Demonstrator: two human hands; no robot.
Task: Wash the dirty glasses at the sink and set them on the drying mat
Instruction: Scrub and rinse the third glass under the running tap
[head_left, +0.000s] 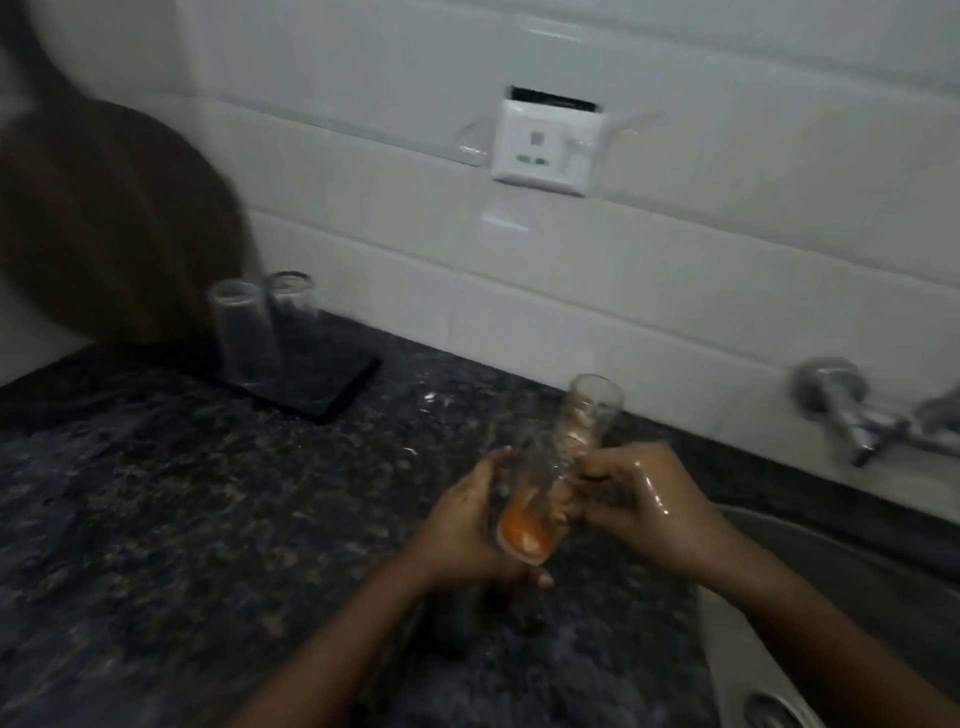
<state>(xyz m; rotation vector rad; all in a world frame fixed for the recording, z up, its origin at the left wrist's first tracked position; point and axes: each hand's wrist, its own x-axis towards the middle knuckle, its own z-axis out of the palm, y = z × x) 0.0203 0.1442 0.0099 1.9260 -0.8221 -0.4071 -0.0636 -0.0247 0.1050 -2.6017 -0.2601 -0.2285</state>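
Holding a tall clear drinking glass with orange residue in its base (540, 483), you had both hands over the dark speckled stone worktop (156, 519), just left of the steel sink (831, 571). Your left hand (467, 530) was wrapped around the lower part of the glass, its grip clamped on the dirty end. Your wet right hand (634, 499) pinched the glass at mid-height, fingers closed on its wall. The glass was tilted, its open rim pointing up and away toward the white tiled wall (675, 260).

Two clear glasses (260, 327) stood on the flat black drying mat (322, 389) at the back left, beside a dark round wooden board (104, 218). A chrome tap (852, 415) projected from the wall at right.

To do this step well, you likely needed to carry the glass fully over the sink before tipping it, since residue could drip on the worktop. Wet hands on smooth glass slip easily, so a firm wrap near the base seemed wise while the other hand scrubbed.
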